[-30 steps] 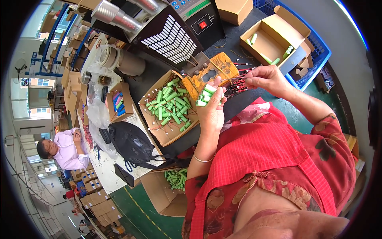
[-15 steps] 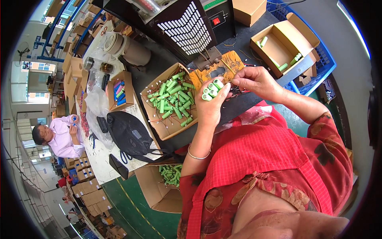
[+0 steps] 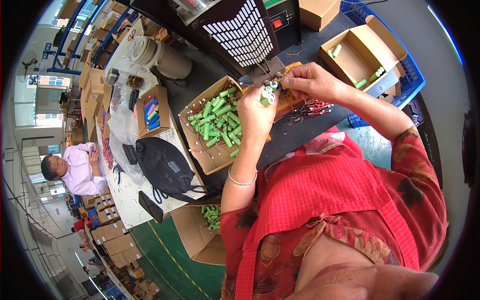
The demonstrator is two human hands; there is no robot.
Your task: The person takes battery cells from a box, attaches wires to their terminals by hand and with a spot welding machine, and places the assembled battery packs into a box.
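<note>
From my end of the feed I look into a factory workshop: a dark workbench (image 3: 286,142) carries a black machine (image 3: 240,35) and an open carton (image 3: 216,167) of wired green cylinders (image 3: 218,116). A co-worker (image 3: 82,167) is at a white table (image 3: 132,212), and I see blue shelves (image 3: 75,35), stacked cardboard boxes (image 3: 115,240) and a green floor (image 3: 159,274) marked with a yellow line (image 3: 172,259).

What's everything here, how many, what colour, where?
machine: one, black, top centre
held cylinders: several, green, in left hand
block: one, orange, near machine
leads: many, red-black, beside block
carton: one, brown, centre
piled cylinders: many, green, in carton
open box: one, brown, right
basket: one, blue, far right
canister: one, greyish, upper left
bag: one, black, white table
co-worker: one, pink shirt, left
left hand: one, bare, near machine
right hand: one, bare, near machine
</note>
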